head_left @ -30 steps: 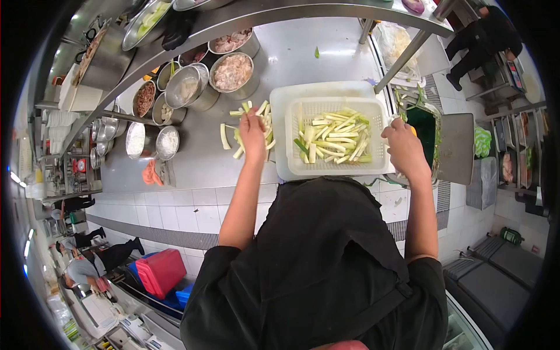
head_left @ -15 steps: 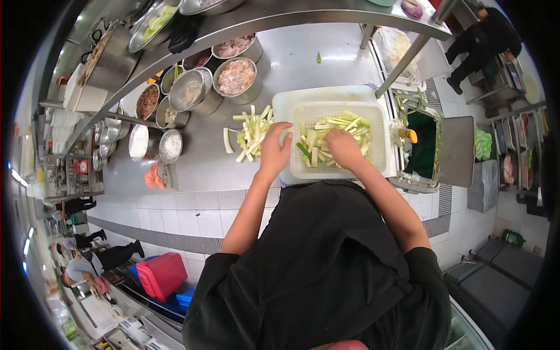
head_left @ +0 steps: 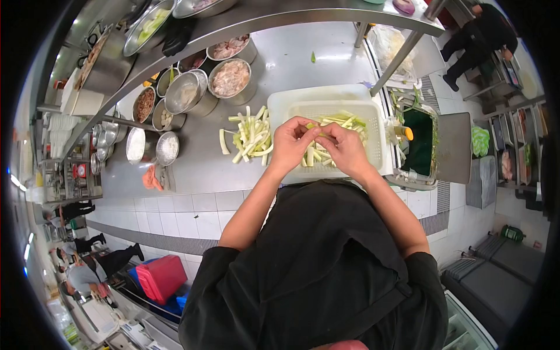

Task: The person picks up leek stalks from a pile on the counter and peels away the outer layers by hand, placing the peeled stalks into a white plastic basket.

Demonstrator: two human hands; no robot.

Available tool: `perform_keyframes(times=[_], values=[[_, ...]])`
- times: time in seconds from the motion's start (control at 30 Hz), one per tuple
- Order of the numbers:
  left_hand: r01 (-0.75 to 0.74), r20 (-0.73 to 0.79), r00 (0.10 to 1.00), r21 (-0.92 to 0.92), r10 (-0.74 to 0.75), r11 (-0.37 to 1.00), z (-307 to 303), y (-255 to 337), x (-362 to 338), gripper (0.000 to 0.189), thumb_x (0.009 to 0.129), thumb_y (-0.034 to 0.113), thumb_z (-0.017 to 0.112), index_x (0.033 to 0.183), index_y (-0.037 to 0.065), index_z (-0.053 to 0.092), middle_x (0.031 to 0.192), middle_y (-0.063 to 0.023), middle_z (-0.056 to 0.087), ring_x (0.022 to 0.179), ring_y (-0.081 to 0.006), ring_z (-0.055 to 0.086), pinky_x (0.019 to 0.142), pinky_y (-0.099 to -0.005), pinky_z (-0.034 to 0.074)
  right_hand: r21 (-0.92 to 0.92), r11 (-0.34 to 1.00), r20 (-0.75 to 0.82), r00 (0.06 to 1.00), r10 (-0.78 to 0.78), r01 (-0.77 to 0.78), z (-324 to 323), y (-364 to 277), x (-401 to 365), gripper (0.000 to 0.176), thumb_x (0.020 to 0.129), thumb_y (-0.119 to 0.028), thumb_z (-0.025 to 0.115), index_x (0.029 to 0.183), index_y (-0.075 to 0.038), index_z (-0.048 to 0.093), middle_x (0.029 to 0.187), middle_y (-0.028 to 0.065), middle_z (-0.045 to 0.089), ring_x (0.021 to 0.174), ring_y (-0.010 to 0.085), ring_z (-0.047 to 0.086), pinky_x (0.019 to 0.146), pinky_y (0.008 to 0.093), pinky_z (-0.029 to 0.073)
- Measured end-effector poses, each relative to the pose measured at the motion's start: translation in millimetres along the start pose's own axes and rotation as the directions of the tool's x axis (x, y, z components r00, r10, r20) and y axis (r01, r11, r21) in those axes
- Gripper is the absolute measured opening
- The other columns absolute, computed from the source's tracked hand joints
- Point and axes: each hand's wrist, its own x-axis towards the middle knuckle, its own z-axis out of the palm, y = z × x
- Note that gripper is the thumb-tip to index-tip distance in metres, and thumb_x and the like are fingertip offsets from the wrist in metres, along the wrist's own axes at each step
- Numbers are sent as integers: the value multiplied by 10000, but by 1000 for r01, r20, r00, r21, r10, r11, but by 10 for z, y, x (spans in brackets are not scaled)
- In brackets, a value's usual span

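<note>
My left hand [head_left: 290, 144] and my right hand [head_left: 345, 151] meet over a white perforated basket [head_left: 378, 140]. Between their pinched fingertips is a pale green vegetable stalk [head_left: 315, 130], mostly hidden by the fingers. Several cut stalks [head_left: 350, 121] lie in the basket, pale with greener ends. The basket rests on a whitish board [head_left: 277, 104] on the steel counter. Left of the basket, close to my left hand, a loose pile of similar stalks [head_left: 252, 137] lies directly on the counter.
Metal bowls of raw meat [head_left: 231, 78] and white powder [head_left: 167, 147] stand on the left. A steel shelf [head_left: 262, 18] crosses above the counter. An open bin [head_left: 421, 143] is at the right. Another person in dark clothes [head_left: 487, 32] stands at the far right.
My right hand has come up from the stalks in the basket with one stalk. My left hand has moved right from the basket's edge to meet it, and both now grip the stalk.
</note>
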Motion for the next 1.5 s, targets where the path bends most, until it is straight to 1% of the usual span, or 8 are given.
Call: perform_keyframes(times=[0.33, 0.6, 0.73, 0.83, 0.97, 1.07, 1.23, 1.5], values=[[-14, -7, 1000, -212, 13, 977, 39, 30, -13, 125, 925, 21, 745, 978, 43, 634, 896, -45, 705, 761, -83, 631, 705, -229, 520, 183, 982, -106, 994, -21, 40, -41, -3, -45, 91, 1008, -83, 628, 996, -15, 569, 826, 63, 634, 764, 134, 608, 710, 287, 492], [-20, -151, 988, -395, -44, 918, 70, -59, -91, 120, 904, -6, 753, 909, 23, 636, 831, -82, 714, 714, -131, 681, 664, -260, 554, 740, 653, -440, 849, 293, 158, -355, 50, 77, 152, 1090, -197, 530, 1015, -71, 491, 759, 19, 560, 688, 102, 534, 662, 269, 469], [-152, -450, 888, -86, 98, 985, -491, -101, -97, 71, 937, 8, 715, 930, 18, 645, 847, -58, 700, 734, -106, 653, 677, -229, 505, 102, 989, -662, 735, 145, -102, -1212, 265, 67, 249, 1082, -264, 545, 1075, -28, 622, 774, 41, 612, 689, 160, 571, 645, 309, 483], [-190, -527, 814, 158, 245, 969, -1155, -509, -141, 60, 943, 9, 703, 960, 10, 646, 850, -43, 689, 738, -71, 620, 682, -216, 485, -893, 336, -428, 796, -428, -300, -1463, 495, -42, 294, 997, -276, 650, 1196, -63, 682, 1100, 209, 672, 969, 368, 656, 868, 441, 525], [90, -599, 777, 411, 194, 907, -1633, -959, -222, 89, 938, 47, 697, 1000, -12, 672, 918, -64, 708, 795, -97, 639, 739, -248, 513, -334, 859, -178, 921, 346, -388, -870, 488, 31, 326, 917, -168, 726, 1212, -42, 672, 1112, 205, 694, 945, 348, 694, 845, 434, 541], [215, -426, 897, 658, 121, 722, -1712, -1169, -261, 216, 897, 83, 720, 1098, 5, 705, 1060, -140, 730, 991, -265, 697, 907, -362, 528, -338, 929, 198, 954, 224, -148, 4, 930, -15, 336, 887, -194, 737, 1196, -72, 689, 1126, 207, 690, 967, 350, 693, 856, 435, 547], [135, -370, 901, 735, 227, 664, -1410, -877, -344, 181, 873, 65, 714, 1048, 20, 700, 1085, -159, 703, 1024, -356, 666, 931, -402, 509, -488, 871, 273, 957, 98, 50, 691, 1055, -57, 306, 862, -201, 746, 1120, -53, 672, 1037, 209, 690, 985, 374, 678, 866, 446, 538], [-180, 52, 976, 740, 212, 648, -347, -356, -408, 273, 917, 100, 719, 1170, 11, 669, 1094, -136, 712, 1011, -270, 691, 890, -359, 530, 109, 947, 152, 946, 285, -303, 390, 1055, 48, 272, 919, -155, 728, 1146, -31, 645, 815, 130, 672, 673, 176, 646, 639, 327, 512]])
